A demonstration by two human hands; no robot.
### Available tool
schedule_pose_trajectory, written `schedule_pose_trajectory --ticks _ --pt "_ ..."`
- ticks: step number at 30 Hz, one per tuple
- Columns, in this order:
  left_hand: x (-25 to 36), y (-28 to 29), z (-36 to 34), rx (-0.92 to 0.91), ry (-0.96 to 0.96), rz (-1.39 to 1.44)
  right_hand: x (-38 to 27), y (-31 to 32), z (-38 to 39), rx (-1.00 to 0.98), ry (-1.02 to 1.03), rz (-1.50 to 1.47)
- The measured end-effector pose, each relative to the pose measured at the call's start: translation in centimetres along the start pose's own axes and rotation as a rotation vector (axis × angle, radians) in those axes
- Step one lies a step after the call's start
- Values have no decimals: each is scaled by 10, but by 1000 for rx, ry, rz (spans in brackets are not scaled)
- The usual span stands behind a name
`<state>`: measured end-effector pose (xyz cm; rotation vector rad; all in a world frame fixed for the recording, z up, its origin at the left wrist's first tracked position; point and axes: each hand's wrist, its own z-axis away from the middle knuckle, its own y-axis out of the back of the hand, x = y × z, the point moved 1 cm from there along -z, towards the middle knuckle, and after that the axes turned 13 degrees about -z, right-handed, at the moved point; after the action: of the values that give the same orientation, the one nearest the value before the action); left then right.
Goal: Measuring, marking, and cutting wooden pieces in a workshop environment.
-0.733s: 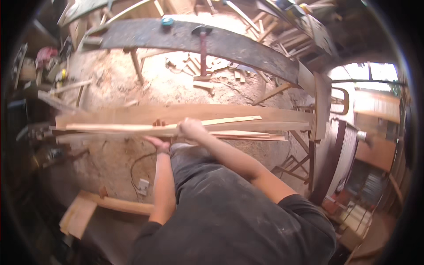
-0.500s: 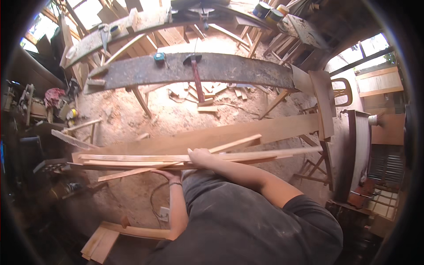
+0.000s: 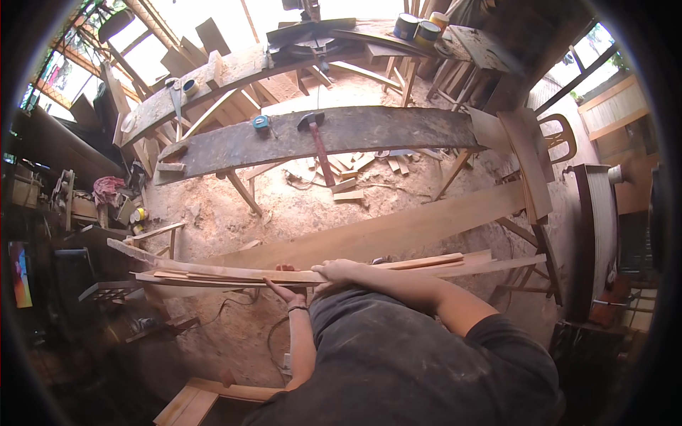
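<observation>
A bundle of long, thin wooden strips (image 3: 220, 275) lies crosswise in front of my body. From below, my left hand (image 3: 286, 286) cradles the strips, palm up, with fingertips showing past their far edge. My right hand (image 3: 337, 272) is closed over the bundle just right of the left hand, its fingers partly hidden. The strips lie nearly parallel, their ends uneven on the right. Just beyond them a wide wooden board (image 3: 383, 228) runs from left to right, partly covered by the bundle.
Farther off, a dark plank bench (image 3: 376, 131) carries a hammer (image 3: 317, 145) and a blue tape measure (image 3: 261, 123). Behind it stands another bench (image 3: 238, 67) with cans (image 3: 426, 32). Wood offcuts (image 3: 355, 165) and sawdust cover the floor. Upright boards (image 3: 522, 167) stand at right.
A strip that crossed the bundle at a slant now lies nearly in line with the others. My right hand has flattened over the strips. The whole view has shifted and tilted.
</observation>
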<state>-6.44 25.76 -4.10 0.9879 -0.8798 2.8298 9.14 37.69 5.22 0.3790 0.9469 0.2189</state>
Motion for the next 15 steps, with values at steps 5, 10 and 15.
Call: schedule_pose_trajectory --ticks 5,10,15 --pt "21 -26 16 -161 -9 150 -29 23 18 4 104 -40" --pt "102 -77 39 -345 -368 114 -94 66 23 215 297 112" --pt "225 -143 72 -627 -590 43 -165 117 35 415 543 81"
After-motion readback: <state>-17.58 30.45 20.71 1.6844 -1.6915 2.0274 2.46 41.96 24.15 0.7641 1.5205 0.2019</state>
